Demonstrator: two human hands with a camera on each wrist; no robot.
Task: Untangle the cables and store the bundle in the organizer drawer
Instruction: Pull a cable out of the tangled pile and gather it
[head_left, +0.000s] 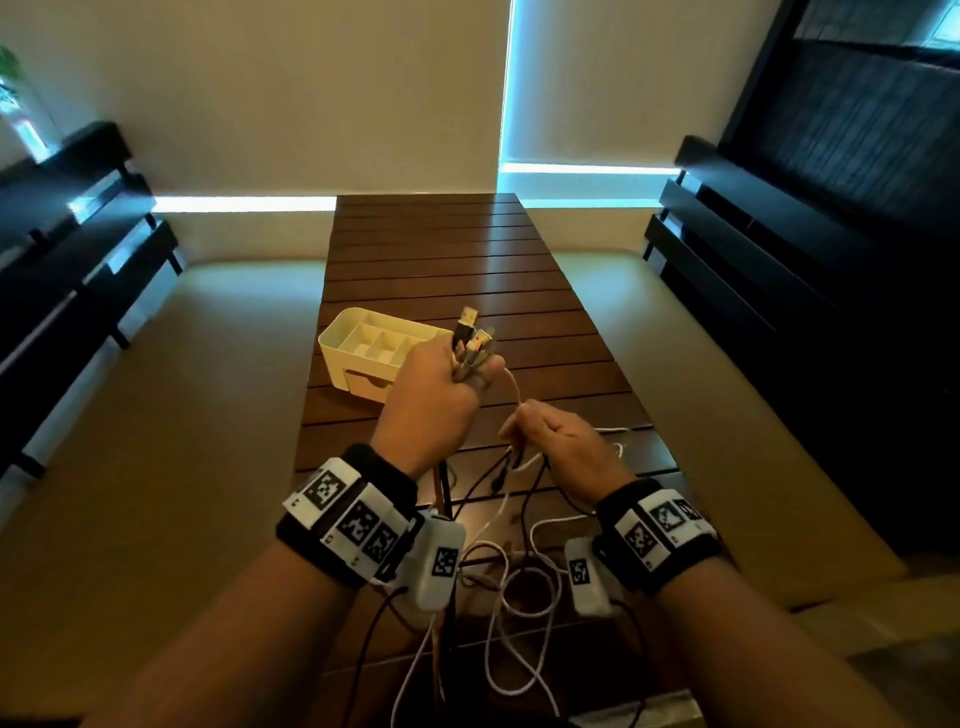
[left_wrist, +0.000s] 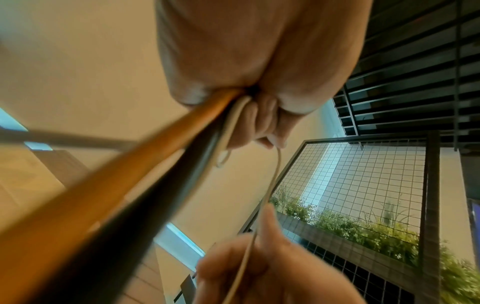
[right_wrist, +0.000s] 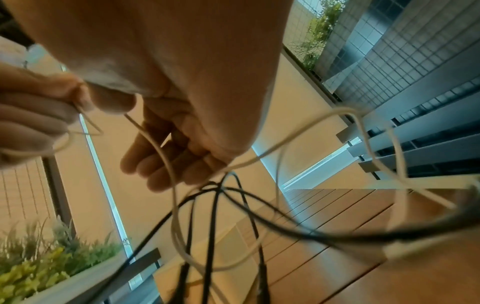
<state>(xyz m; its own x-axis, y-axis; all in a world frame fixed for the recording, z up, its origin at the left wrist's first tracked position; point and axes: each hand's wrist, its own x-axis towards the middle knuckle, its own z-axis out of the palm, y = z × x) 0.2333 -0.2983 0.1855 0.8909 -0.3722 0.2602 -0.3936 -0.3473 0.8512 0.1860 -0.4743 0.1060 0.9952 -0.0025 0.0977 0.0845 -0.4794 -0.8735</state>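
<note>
My left hand (head_left: 457, 371) is raised over the table and grips the plug ends of several cables (head_left: 474, 336), which stick up out of the fist. In the left wrist view an orange, a black and a white cable (left_wrist: 182, 144) run out of that fist (left_wrist: 262, 115). A white cable (head_left: 514, 387) runs from it to my right hand (head_left: 519, 423), which pinches it between thumb and finger. Black and white cables (right_wrist: 215, 205) hang in loops below the right hand's fingers (right_wrist: 166, 164). The cream organizer (head_left: 337, 338) stands just left of my left hand, its drawer (head_left: 370, 385) low in the front.
The slack of the cables lies tangled on the brown slatted table (head_left: 441, 249) between my wrists (head_left: 519, 582). Dark benches (head_left: 78, 249) flank the table left and right (head_left: 753, 249). A wire-mesh panel with plants (left_wrist: 363, 205) stands nearby.
</note>
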